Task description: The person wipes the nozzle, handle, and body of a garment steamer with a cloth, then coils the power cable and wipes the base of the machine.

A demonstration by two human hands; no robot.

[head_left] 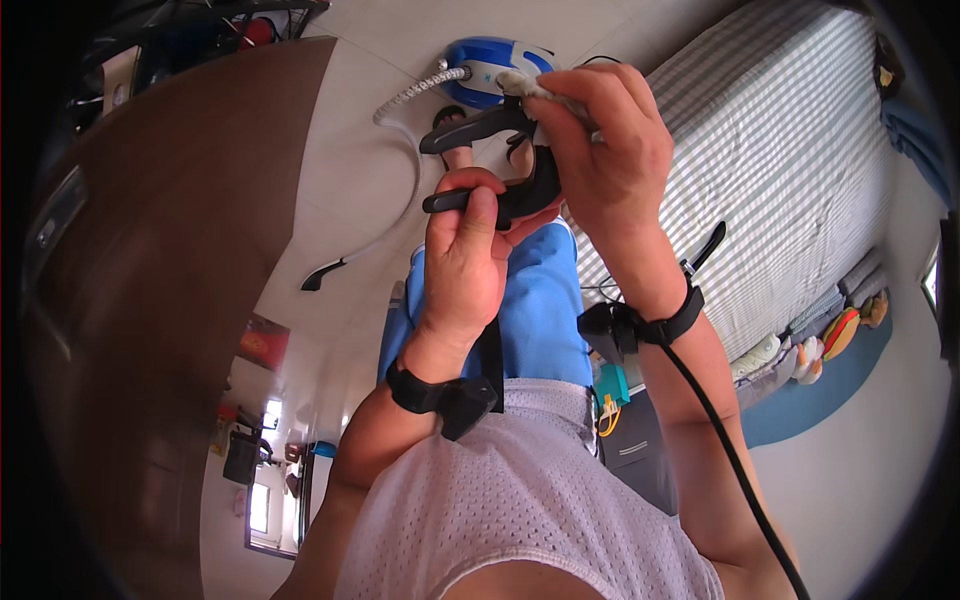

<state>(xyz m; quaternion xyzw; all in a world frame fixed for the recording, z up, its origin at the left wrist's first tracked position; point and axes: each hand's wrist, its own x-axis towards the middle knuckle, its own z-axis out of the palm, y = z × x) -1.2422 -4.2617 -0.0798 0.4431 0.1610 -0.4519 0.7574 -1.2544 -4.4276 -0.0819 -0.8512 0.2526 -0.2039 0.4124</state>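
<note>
Head view shows the left hand [465,265] clamped with fingers and thumb around a black curved plastic handle [500,165], held up before the chest. Its long axis runs left to right, just below the right hand [605,150], which is the nearer one to its upper arm. The right fingers are pinched together on a pale cloth [530,85] touching that smooth, hard handle; a blue steamer base [490,65] lies behind on the floor

Below you on the pale floor [350,130] stands a blue and white garment steamer [490,65], its braided hose [420,92] curving away to the left. To your right lies a bed with a grey checked cover [780,150], and soft toys [845,325] sit at its lower right edge beside a blue rug [830,390].
</note>
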